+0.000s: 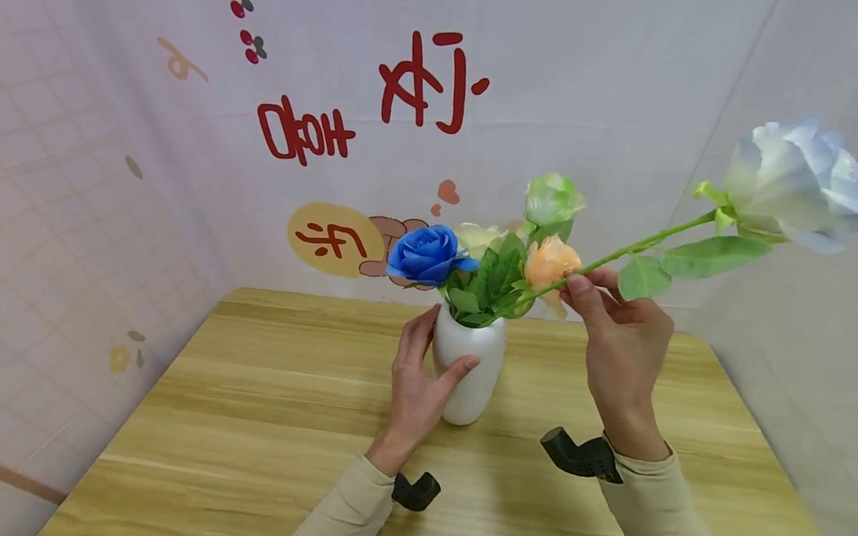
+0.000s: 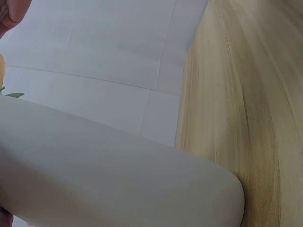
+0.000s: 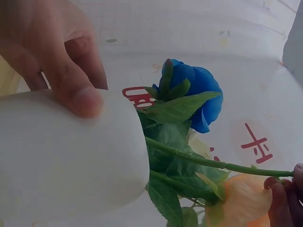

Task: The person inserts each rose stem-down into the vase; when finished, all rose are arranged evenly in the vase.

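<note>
A white vase (image 1: 470,377) stands on the wooden table, its upper side gripped by my left hand (image 1: 422,374) with fingers and thumb spread round it. My right hand (image 1: 627,337) pinches the green stem of a large white rose (image 1: 795,188), which leans far out to the right. In the right wrist view that stem (image 3: 203,161) runs down to the vase's mouth. A blue rose (image 1: 424,255), a peach rose (image 1: 550,263), a pale green rose (image 1: 553,200) and a cream rose (image 1: 478,238) are in the vase. Leaves hide the stems' lower ends.
The wooden table (image 1: 267,389) reaches to a white printed cloth backdrop (image 1: 587,89) with red characters. Cloth walls also stand at the left (image 1: 50,196) and right. Each wrist wears a black camera mount (image 1: 580,458).
</note>
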`<state>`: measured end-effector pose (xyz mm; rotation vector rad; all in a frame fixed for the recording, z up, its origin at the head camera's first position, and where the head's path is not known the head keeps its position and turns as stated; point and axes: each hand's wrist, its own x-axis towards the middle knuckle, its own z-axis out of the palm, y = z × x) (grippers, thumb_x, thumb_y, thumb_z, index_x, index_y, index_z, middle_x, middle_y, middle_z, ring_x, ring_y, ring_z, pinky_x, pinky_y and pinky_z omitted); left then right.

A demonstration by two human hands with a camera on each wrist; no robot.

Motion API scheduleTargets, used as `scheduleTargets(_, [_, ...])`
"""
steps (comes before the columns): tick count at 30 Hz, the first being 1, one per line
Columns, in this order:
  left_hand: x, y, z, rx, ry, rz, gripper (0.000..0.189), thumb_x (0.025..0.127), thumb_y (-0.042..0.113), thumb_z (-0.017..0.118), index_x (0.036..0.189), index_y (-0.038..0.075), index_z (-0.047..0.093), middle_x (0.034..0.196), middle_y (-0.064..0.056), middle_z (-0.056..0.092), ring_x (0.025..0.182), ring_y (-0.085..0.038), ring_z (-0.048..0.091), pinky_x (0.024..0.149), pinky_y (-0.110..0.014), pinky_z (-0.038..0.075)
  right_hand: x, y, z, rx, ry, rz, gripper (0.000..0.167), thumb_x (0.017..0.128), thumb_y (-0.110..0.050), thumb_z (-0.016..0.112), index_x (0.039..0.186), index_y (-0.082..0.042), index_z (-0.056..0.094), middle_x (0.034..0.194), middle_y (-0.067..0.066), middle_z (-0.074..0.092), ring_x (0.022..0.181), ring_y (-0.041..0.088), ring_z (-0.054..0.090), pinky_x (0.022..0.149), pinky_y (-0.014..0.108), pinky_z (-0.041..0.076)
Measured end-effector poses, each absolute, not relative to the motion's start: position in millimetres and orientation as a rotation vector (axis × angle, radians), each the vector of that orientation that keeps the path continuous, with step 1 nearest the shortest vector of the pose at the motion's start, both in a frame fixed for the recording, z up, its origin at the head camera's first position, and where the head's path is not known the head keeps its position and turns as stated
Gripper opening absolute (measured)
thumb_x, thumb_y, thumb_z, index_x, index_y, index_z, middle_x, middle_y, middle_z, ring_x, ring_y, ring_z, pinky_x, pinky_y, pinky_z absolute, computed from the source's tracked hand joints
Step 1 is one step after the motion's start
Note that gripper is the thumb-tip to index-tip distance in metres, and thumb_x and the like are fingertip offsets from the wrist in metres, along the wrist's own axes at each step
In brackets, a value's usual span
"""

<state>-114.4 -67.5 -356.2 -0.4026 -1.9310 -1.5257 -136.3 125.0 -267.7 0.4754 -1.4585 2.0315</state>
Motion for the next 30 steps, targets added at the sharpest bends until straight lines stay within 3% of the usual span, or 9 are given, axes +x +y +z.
scheduleTargets(8, [-126,-68,-370,-0.394,-1.928,-1.516,0.077,0.073,0.003,0.084,0.14,-0.002,0.047,0.13,-0.02,0.049,0.122,-0.029,0.052,0.103,-0.046,0.043,-130,102,-289,0.401,-1.419,2.188,0.012,0.088,0.001,0.069,0.095,0.009,0.063,0.094,0.017,0.071,0.086,0.025,0.071,0.085,0.038,0.056])
scheduleTargets(13, [-135,-69,-387,-0.398,-1.949,-1.506,0.079,0.075,0.012,0.085,0.144,0.008,0.046,0.133,-0.012,0.048,0.124,-0.023,0.051,0.105,-0.04,0.043,-132,94,-308,0.419,-1.537,2.064,0.018,0.092,-0.004,0.066,0.096,0.014,0.065,0.099,0.017,0.07,0.088,0.024,0.07,0.087,0.037,0.055])
scheduleTargets(16, [-135,-70,-390,-0.406,-1.948,-1.513,0.078,0.077,0.017,0.084,0.144,0.011,0.045,0.133,-0.008,0.048,0.125,-0.02,0.05,0.105,-0.038,0.043,-132,91,-318,0.394,-1.655,1.97,0.018,0.092,-0.007,0.067,0.096,0.01,0.067,0.095,0.014,0.07,0.089,0.022,0.069,0.087,0.032,0.055])
scheduleTargets(24, [-134,-70,-387,-0.397,-1.938,-1.529,0.078,0.077,0.015,0.084,0.144,0.009,0.045,0.133,-0.007,0.048,0.125,-0.02,0.05,0.106,-0.037,0.042,-130,85,-323,0.321,-1.815,1.806,0.014,0.092,-0.006,0.067,0.098,0.007,0.07,0.093,0.004,0.064,0.087,0.013,0.064,0.08,0.022,0.052])
scheduleTargets(30, [-123,-67,-369,-0.382,-1.947,-1.542,0.076,0.075,0.004,0.083,0.141,-0.003,0.045,0.131,-0.018,0.048,0.124,-0.027,0.051,0.106,-0.042,0.042,-122,79,-305,0.359,-1.815,1.779,0.016,0.093,-0.004,0.065,0.097,0.011,0.069,0.093,0.005,0.062,0.088,0.012,0.06,0.081,0.021,0.05])
